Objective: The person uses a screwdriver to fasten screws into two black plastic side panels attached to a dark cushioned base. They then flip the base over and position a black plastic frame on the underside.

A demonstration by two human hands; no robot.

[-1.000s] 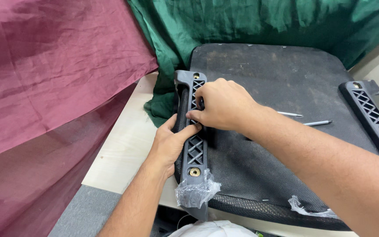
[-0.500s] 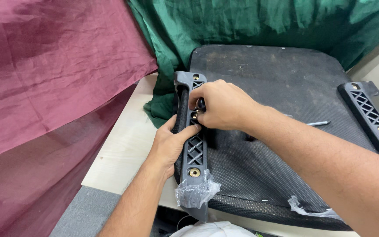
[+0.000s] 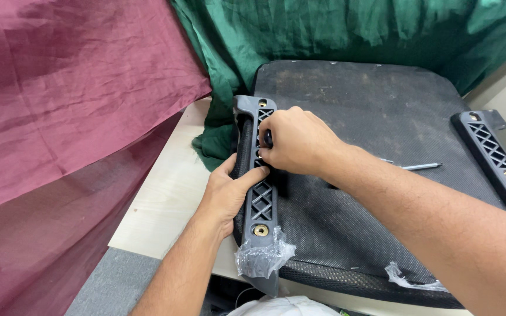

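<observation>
An upturned black chair seat (image 3: 358,123) lies on a pale table. A black latticed armrest bracket (image 3: 262,202) with brass-coloured inserts runs along the seat's left edge. My left hand (image 3: 225,194) grips that bracket from the left side, thumb on top. My right hand (image 3: 297,140) is closed over the bracket's upper middle, pinching a small dark part against it; the part is mostly hidden by my fingers. Torn clear plastic wrap (image 3: 263,257) clings to the bracket's near end.
A second latticed bracket (image 3: 499,158) sits on the seat's right edge. A thin metal tool (image 3: 420,167) lies on the seat beyond my right forearm. Maroon cloth (image 3: 65,117) hangs at left, green cloth (image 3: 335,29) behind. The table edge (image 3: 147,246) drops off near me.
My right hand has shifted slightly on the bracket and its fingers have turned a little. My left hand keeps the same hold.
</observation>
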